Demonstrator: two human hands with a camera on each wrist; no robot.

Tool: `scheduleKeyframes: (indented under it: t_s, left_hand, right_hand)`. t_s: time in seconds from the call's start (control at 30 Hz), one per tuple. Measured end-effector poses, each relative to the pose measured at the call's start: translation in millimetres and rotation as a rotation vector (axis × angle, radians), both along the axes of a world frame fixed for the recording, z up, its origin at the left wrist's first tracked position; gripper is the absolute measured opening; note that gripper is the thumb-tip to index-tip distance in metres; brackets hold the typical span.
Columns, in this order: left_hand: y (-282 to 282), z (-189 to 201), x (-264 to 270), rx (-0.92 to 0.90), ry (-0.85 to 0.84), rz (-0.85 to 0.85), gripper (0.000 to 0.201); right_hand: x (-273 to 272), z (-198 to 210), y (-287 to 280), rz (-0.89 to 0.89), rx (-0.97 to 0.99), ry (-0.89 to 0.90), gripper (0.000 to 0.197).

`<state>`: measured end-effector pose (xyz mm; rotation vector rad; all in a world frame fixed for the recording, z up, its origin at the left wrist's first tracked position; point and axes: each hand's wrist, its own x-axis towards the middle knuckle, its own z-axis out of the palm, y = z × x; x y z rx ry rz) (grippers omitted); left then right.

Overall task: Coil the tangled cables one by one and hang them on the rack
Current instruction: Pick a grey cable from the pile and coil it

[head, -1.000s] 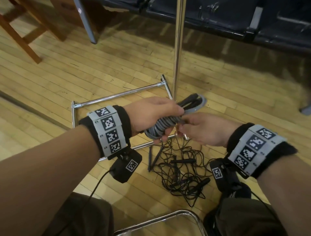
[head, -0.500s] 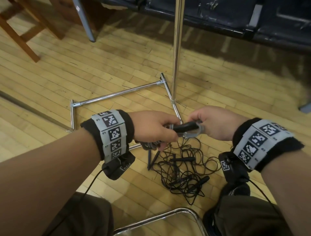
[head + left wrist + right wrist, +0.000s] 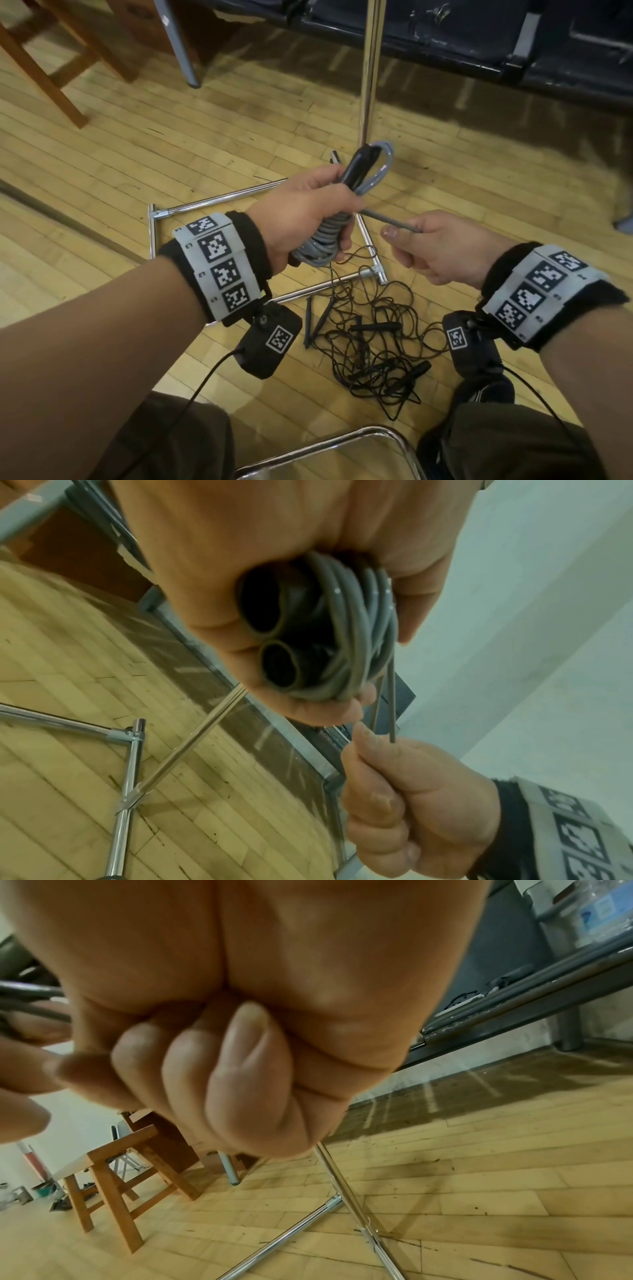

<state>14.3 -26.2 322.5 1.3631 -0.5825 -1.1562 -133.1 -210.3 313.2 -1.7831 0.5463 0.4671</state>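
- Up front, the left hand (image 3: 301,219) wraps curled fingers around a bundle of smooth grey cable (image 3: 320,240), its rubbery turns stacked tightly side by side in the fist; a loop of the same cable rises above the knuckles beside a pair of dark handles (image 3: 358,168).
- From the left wrist view, the handles (image 3: 274,631) show as two round, hollow-looking ends inside the grey windings.
- One straight length of the cable runs from the bundle to the right hand (image 3: 442,246), which pinches it between thumb and curled fingers (image 3: 192,1074).
- Below the hands, thin black cables (image 3: 370,346) lie in a loose wiry tangle on the pale wood-strip floor (image 3: 102,171).
- Behind them stands the rack (image 3: 370,68), a shiny chromed upright tube on a rectangular tubular base, with the tangle just beside its near bar.
- At left is a brown wooden stool (image 3: 113,1177) with square legs.
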Motion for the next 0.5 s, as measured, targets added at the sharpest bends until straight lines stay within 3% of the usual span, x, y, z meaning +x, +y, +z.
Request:
scheduleKeyframes:
  t_s: [0.2, 0.33, 0.4, 0.5]
  left_hand:
    - [9, 6, 0, -0.056, 0.056, -0.053, 0.006]
    - [11, 13, 3, -0.043, 0.101, 0.022, 0.010]
    - [12, 18, 5, -0.019, 0.041, -0.021, 0.009]
    - [16, 21, -4, 0.093, -0.203, -0.295, 0.013]
  right_hand:
    - [-2, 5, 1, 0.006, 0.074, -0.052, 0.051]
    - [2, 5, 2, 0.008, 0.089, -0.072, 0.053]
    - [2, 4, 1, 0.022, 0.060, -0.046, 0.055]
    - [1, -3, 0, 0.033, 0.025, 0.063, 0.044]
